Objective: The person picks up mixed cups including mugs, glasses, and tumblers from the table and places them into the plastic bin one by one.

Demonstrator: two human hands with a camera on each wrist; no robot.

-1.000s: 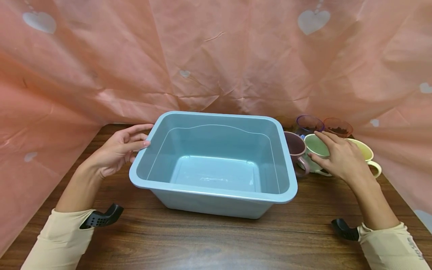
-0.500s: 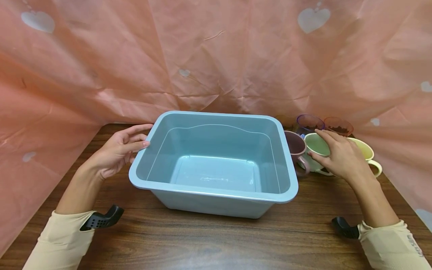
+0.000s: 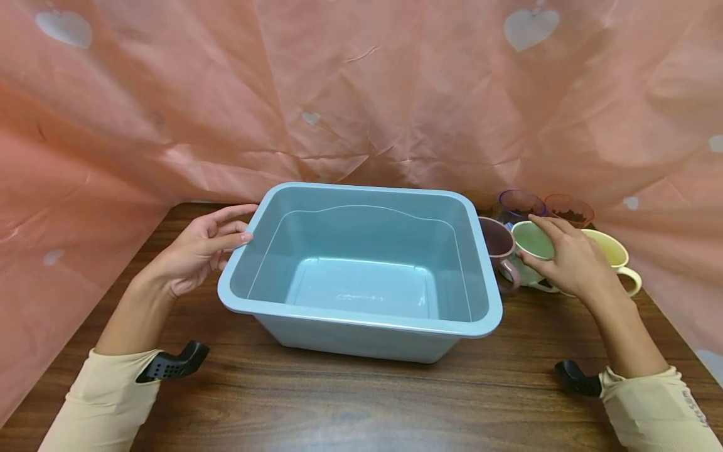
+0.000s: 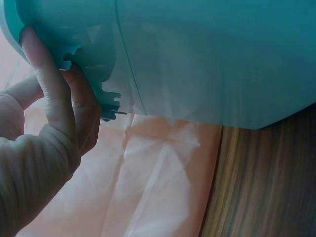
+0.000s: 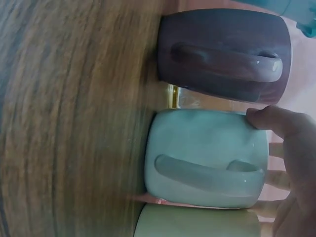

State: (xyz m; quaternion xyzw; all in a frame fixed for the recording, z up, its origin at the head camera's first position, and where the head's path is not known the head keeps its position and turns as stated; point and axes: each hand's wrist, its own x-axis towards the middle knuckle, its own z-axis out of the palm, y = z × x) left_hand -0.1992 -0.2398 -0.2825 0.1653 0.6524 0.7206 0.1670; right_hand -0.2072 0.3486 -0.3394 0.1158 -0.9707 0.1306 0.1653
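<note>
A light blue plastic basin (image 3: pixel 361 320) stands in the middle of the wooden table. My left hand (image 3: pixel 194 254) holds its left rim, thumb on the edge and the other fingers behind and below it. In the left wrist view the fingers reach the ribbed underside of the rim. On the right, my right hand (image 3: pixel 576 257) grips a pale green mug (image 5: pixel 207 148) from above. The thumb lies on its side near the rim; the other fingertips are partly hidden past it. A mauve mug (image 3: pixel 499 238) stands beside it and a pale yellow mug (image 3: pixel 610 248) on its other side.
Behind the mugs stand a clear cup with a blue rim (image 3: pixel 521 202) and a reddish clear cup (image 3: pixel 569 210), dark bits in both. Pink sheeting with hearts (image 3: pixel 361 94) hangs at the back and sides. Wooden tabletop (image 3: pixel 361 402) extends in front of the basin.
</note>
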